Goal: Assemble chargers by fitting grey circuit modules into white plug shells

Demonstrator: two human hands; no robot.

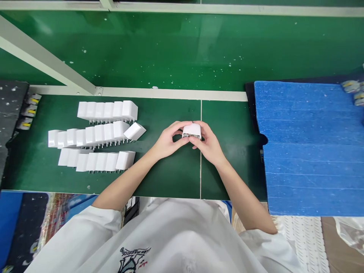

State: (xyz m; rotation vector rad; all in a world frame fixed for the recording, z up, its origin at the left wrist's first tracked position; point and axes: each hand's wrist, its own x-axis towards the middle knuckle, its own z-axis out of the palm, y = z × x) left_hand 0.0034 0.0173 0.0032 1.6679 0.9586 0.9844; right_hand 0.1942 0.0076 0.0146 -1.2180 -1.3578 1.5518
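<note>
Between my two hands is a white plastic adapter housing (192, 129), its open side facing me with small parts showing inside. My left hand (170, 140) grips its left end, thumb along the lower edge and fingers over the top. On the right end, my right hand (207, 142) pinches it the same way. To the left lie three rows of similar white housings: a back row (104, 110), a middle row (85, 136) and a front row (96, 162). Metal pins show along their lower edges. One tilted white housing (135, 131) rests at the middle row's right end.
A blue board (309, 148) covers the right side of the green table (170, 178). At the far left is a dark tray (11, 113) with small white and yellow parts (28, 111) beside it. A pale metal rail (170, 93) runs along the back.
</note>
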